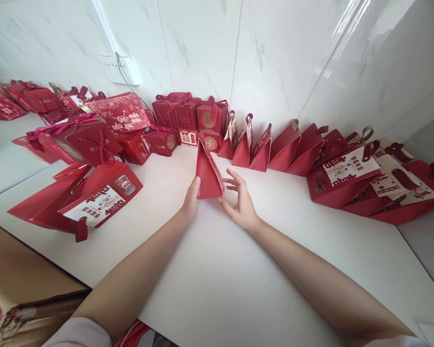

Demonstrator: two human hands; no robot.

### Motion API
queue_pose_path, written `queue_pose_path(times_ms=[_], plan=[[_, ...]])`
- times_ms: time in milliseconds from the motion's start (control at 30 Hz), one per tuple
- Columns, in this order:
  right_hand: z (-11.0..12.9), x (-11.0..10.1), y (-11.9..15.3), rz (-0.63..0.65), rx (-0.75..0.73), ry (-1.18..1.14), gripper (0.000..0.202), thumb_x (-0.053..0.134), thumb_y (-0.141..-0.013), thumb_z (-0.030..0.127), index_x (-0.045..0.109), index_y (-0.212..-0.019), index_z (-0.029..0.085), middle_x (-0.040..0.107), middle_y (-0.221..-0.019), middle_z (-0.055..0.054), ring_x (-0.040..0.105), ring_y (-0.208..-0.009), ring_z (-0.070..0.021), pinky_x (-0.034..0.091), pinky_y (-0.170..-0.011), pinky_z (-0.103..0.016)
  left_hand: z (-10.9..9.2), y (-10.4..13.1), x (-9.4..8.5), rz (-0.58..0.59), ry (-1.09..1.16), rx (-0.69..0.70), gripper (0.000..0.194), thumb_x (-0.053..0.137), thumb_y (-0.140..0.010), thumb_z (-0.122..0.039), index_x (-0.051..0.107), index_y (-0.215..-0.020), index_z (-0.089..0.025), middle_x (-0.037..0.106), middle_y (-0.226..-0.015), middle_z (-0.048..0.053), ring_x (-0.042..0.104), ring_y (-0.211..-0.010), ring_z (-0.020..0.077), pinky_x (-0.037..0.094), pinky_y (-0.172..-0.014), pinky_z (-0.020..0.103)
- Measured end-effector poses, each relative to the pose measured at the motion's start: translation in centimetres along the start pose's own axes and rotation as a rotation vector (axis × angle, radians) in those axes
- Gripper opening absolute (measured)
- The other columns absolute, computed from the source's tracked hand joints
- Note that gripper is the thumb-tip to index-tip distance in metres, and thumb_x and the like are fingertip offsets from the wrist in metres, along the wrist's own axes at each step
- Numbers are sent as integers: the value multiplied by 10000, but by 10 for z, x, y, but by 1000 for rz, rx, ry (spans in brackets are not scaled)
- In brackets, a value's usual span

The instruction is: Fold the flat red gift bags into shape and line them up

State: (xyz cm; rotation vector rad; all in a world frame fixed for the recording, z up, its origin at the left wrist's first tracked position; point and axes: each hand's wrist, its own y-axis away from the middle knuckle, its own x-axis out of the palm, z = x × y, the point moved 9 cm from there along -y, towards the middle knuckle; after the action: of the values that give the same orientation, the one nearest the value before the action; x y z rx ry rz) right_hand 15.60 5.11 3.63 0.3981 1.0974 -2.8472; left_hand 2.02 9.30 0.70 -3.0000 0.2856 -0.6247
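A red triangular gift box (209,174) stands upright in front of me, its plain narrow side facing me and its peak pointing at the wall. My left hand (191,198) grips the box's lower left edge, the thumb on the near side and the other fingers hidden behind it. To the right of the box is my right hand (240,201), open with its fingers spread and curved toward the box. Its lower fingertips are close to the bottom corner; I cannot tell whether they touch.
Several triangular red boxes (287,147) line the wall, with more boxes bearing white labels (352,166) at right. Cube boxes with ribbons (175,113) stand at the back. Red boxes (101,197) lie at left on the white table (217,284). A cardboard carton (25,270) is below left.
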Motion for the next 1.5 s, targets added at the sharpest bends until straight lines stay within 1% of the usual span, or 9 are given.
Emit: queue_pose_path(times_ms=[133, 267, 400, 667, 933, 1100, 1200, 1400, 1500], plan=[[-27, 6, 0, 39, 233, -228, 929, 684, -872, 491, 113, -1571, 272, 146, -1653, -98, 281, -1487, -273, 314, -1207, -486, 9, 2, 6, 67, 137, -122, 613, 456, -914, -652, 613, -1290, -194, 701, -1224, 106, 620, -1207, 313, 502, -1031, 453], [-48, 8, 0, -8, 391, -445, 1007, 730, -812, 552, 132, -1570, 267, 244, -1632, -82, 325, -1471, -246, 297, -1222, -451, 6, -3, -11, -46, 30, -109, 472, 602, -893, -526, 671, -1144, -132, 726, -1145, 142, 670, -1116, 282, 555, -961, 430], [-59, 8, -2, -45, 440, -524, 872, 725, -814, 553, 293, -1504, 243, 447, -1526, -97, 463, -1383, -249, 367, -1185, -451, 0, -5, -15, -82, 93, -41, 334, 602, -877, -376, 670, -1098, -135, 712, -1186, 128, 648, -1149, 259, 540, -995, 439], [-67, 6, 1, -73, 494, -551, 682, 671, -863, 531, 371, -1431, 301, 486, -1491, -52, 517, -1324, -241, 457, -1109, -472, -4, -2, -3, -5, 144, 9, 436, 492, -810, -289, 622, -1215, -195, 668, -1283, 83, 584, -1232, 266, 497, -1034, 505], [-58, 1, -2, -77, 427, -591, 474, 607, -924, 502, 481, -1338, 307, 568, -1408, -31, 507, -1336, -239, 382, -1158, -469, 4, -6, -15, -62, 13, -23, 476, 567, -703, -185, 657, -1170, -196, 725, -1131, 59, 685, -984, 252, 569, -862, 426], [-49, 1, -3, -74, 385, -545, 741, 688, -881, 470, 316, -1505, 325, 483, -1494, -41, 433, -1402, -241, 359, -1180, -442, 0, -4, -2, -35, 144, 8, 470, 533, -911, -521, 637, -1239, -201, 682, -1254, 89, 630, -1174, 276, 509, -1002, 413], [-50, 1, 0, -60, 405, -513, 905, 705, -869, 479, 157, -1575, 334, 440, -1524, -49, 389, -1432, -241, 321, -1201, -441, 2, -4, 3, -31, 143, -23, 515, 549, -915, -566, 631, -1260, -192, 677, -1272, 95, 610, -1221, 278, 462, -1080, 405], [-47, -4, -1, -49, 383, -477, 663, 443, -973, 608, 266, -1553, 338, 298, -1616, 7, 276, -1489, -225, 252, -1228, -451, 9, -3, -8, -132, 134, -89, 496, 550, -926, -540, 631, -1259, -181, 696, -1244, 99, 641, -1185, 268, 487, -1070, 399], [-36, -7, -3, -47, 324, -443, 619, 373, -983, 626, 325, -1527, 336, 307, -1613, 3, 335, -1460, -256, 347, -1176, -481, 15, 0, -13, -166, 101, -191, 540, 518, -921, -584, 590, -1307, -213, 710, -1218, 91, 698, -1060, 262, 601, -844, 358]])
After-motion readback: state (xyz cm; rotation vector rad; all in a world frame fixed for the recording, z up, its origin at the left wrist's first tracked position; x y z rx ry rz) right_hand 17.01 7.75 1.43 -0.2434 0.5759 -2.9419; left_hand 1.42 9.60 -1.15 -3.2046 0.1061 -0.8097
